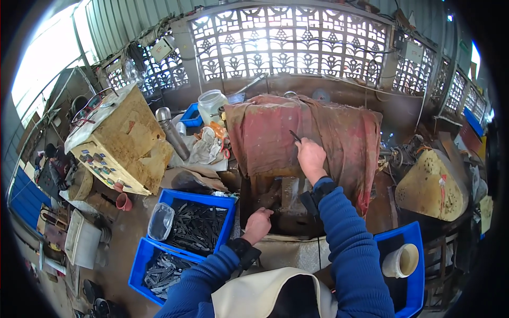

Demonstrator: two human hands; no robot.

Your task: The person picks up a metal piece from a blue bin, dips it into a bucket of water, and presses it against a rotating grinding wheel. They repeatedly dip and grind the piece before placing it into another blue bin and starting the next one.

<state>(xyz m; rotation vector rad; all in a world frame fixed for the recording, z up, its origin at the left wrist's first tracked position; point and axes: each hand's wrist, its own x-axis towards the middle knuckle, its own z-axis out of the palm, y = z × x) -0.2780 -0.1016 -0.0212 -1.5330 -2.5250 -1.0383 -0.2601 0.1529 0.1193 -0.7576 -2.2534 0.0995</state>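
My right hand (311, 158) is raised in front of the cloth-covered machine, its fingers closed on a thin dark strip (295, 136) that points up and left. Behind it hangs a stained reddish-brown cloth (270, 132), draped over the machine's top. Lower down, my left hand (258, 226) is at the left side of the machine's dark opening (289, 204), fingers drawn together; whatever they may hold cannot be made out. To its left stands a blue bin (231, 212) of dark flat strips (199, 225), with a clear plastic tub (160, 221) resting in it.
A second blue bin (135, 273) of greyer strips is nearer me. On the right, another blue bin (416, 238) holds a cream bucket (400, 261). A yellowed control box (119, 140), a steel flask (172, 132) and a clear jar (212, 103) stand left; a yellowish guard (432, 185) stands right.
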